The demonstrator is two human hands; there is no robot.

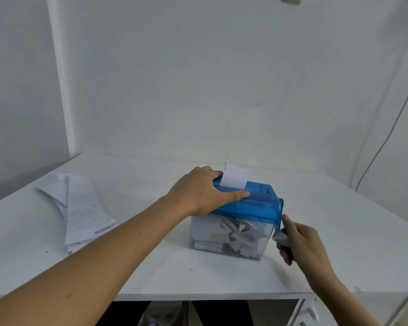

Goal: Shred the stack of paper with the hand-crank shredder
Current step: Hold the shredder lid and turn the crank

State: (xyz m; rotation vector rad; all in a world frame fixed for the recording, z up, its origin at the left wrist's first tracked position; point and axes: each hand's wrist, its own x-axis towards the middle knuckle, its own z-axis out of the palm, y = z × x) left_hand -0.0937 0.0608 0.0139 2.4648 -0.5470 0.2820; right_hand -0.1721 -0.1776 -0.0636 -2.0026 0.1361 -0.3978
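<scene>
Blue shredder lid (257, 204), clasped by the left grip (198, 191), fingertips hidden; right grip (304, 243) wraps the blurred crank (279, 220).

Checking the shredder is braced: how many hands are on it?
2. The left hand grips the blue lid beside the paper in the slot; the right hand grips the crank handle at the lid's right end.

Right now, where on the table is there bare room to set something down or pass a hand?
Free table: the front strip before the shredder, the far strip along the wall, the right end beyond the right hand. Crowded: the stack of paper at left, and the crank the right hand grips.
</scene>
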